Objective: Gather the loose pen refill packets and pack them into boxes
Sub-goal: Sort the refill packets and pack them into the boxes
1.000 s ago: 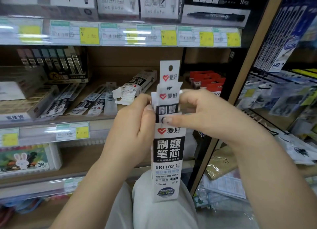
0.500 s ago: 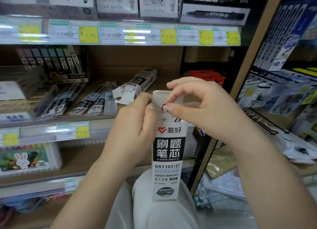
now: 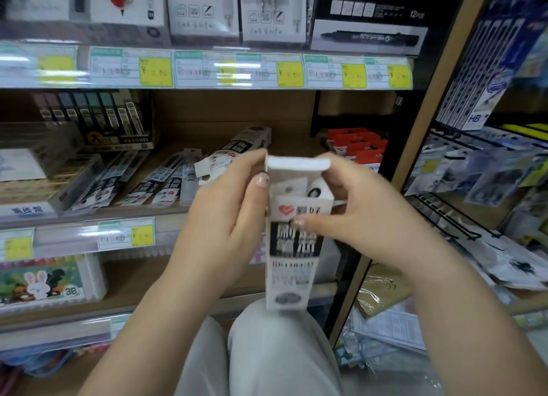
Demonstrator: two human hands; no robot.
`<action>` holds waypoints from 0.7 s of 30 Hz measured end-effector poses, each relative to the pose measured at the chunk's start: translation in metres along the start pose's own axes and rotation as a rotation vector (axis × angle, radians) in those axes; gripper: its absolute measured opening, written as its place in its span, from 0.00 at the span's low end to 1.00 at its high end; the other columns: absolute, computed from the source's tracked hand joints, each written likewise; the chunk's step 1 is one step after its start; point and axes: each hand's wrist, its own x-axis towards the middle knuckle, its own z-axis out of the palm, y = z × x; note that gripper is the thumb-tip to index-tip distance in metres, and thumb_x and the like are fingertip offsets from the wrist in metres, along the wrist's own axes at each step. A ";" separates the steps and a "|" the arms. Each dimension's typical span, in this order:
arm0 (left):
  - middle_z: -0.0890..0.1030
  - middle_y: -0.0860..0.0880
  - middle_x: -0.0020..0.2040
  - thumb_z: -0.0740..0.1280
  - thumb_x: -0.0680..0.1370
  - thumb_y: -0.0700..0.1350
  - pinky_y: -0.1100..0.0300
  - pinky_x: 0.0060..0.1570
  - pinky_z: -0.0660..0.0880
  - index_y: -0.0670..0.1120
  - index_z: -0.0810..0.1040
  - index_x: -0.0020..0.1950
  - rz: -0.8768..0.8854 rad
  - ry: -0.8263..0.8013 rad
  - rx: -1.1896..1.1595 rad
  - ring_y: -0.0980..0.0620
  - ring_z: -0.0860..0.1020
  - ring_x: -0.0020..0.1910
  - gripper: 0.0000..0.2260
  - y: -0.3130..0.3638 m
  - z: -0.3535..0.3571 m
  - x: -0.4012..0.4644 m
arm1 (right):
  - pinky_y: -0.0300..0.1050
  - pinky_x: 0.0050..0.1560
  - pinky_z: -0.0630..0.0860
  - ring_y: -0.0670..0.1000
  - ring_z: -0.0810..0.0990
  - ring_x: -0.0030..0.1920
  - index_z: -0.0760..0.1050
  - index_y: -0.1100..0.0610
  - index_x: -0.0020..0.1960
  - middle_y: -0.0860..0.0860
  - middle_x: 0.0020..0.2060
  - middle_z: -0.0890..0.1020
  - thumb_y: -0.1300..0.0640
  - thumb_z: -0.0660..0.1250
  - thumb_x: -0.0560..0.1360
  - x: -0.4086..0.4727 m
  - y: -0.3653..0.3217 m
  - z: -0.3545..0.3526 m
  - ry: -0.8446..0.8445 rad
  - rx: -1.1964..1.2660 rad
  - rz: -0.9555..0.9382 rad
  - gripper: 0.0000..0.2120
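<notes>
I hold a tall white and black refill box [image 3: 292,265] upright above my knee. My left hand [image 3: 228,214] grips its left side, thumb at the upper edge. My right hand [image 3: 353,214] grips the right side, thumb pressed on the front just under the red heart logo. The top flap [image 3: 298,165] stands open, and the white header tabs of refill packets [image 3: 296,188] show inside the mouth. Several loose refill packets [image 3: 166,182] lie on the middle shelf to the left. Another box of the same kind [image 3: 237,149] lies open on its side behind them.
Shelves with yellow price tags [image 3: 290,74] run across the view. Red packets [image 3: 355,146] stand at the right of the middle shelf. A wooden upright [image 3: 421,123] divides off a wire rack [image 3: 453,214] of hanging goods on the right. My knee [image 3: 267,351] is below the box.
The packets that stuck up out of the box have gone down inside it. The top flap has swung up over the mouth, and my right thumb has moved down onto the box front.
</notes>
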 end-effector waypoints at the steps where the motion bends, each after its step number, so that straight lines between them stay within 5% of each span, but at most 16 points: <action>1: 0.81 0.59 0.44 0.50 0.78 0.58 0.47 0.40 0.78 0.55 0.70 0.65 0.010 0.017 -0.005 0.58 0.79 0.44 0.20 0.000 -0.002 0.002 | 0.47 0.48 0.80 0.39 0.80 0.48 0.72 0.44 0.51 0.42 0.47 0.82 0.57 0.76 0.64 0.002 -0.003 -0.004 0.073 -0.010 -0.020 0.20; 4: 0.81 0.53 0.46 0.51 0.77 0.59 0.42 0.40 0.77 0.52 0.68 0.69 -0.029 0.078 0.010 0.52 0.80 0.42 0.23 -0.003 -0.010 0.008 | 0.45 0.49 0.79 0.40 0.79 0.49 0.70 0.47 0.50 0.42 0.47 0.80 0.59 0.75 0.66 0.007 -0.013 -0.014 0.308 -0.017 -0.121 0.19; 8: 0.81 0.60 0.45 0.56 0.74 0.56 0.45 0.42 0.79 0.54 0.74 0.57 -0.177 0.140 0.081 0.54 0.80 0.43 0.15 -0.012 -0.028 0.019 | 0.39 0.47 0.78 0.44 0.77 0.49 0.66 0.49 0.52 0.41 0.46 0.75 0.61 0.75 0.67 0.015 -0.012 -0.012 0.528 -0.130 -0.297 0.22; 11: 0.82 0.54 0.45 0.59 0.75 0.50 0.48 0.46 0.78 0.53 0.76 0.54 -0.283 0.133 0.217 0.51 0.80 0.45 0.11 -0.027 -0.045 0.033 | 0.34 0.46 0.74 0.43 0.74 0.47 0.69 0.53 0.53 0.44 0.46 0.74 0.63 0.74 0.66 0.029 0.008 -0.001 0.594 -0.175 -0.354 0.20; 13: 0.82 0.49 0.47 0.61 0.76 0.44 0.52 0.49 0.76 0.47 0.77 0.56 -0.349 0.109 0.372 0.46 0.79 0.47 0.11 -0.045 -0.056 0.043 | 0.28 0.45 0.68 0.43 0.72 0.47 0.72 0.59 0.53 0.47 0.47 0.74 0.65 0.73 0.66 0.043 0.028 0.010 0.607 -0.249 -0.346 0.18; 16: 0.81 0.45 0.54 0.63 0.75 0.41 0.53 0.54 0.72 0.44 0.78 0.59 -0.480 0.049 0.517 0.43 0.77 0.54 0.13 -0.080 -0.075 0.055 | 0.34 0.49 0.66 0.53 0.75 0.52 0.74 0.62 0.54 0.55 0.50 0.78 0.68 0.71 0.66 0.061 0.064 0.027 0.553 -0.384 -0.326 0.18; 21: 0.79 0.42 0.47 0.68 0.73 0.52 0.55 0.45 0.69 0.42 0.79 0.47 -0.532 -0.068 0.646 0.43 0.74 0.44 0.13 -0.120 -0.099 0.062 | 0.46 0.57 0.69 0.58 0.74 0.59 0.73 0.61 0.57 0.57 0.58 0.76 0.70 0.71 0.65 0.074 0.096 0.043 0.389 -0.534 -0.169 0.22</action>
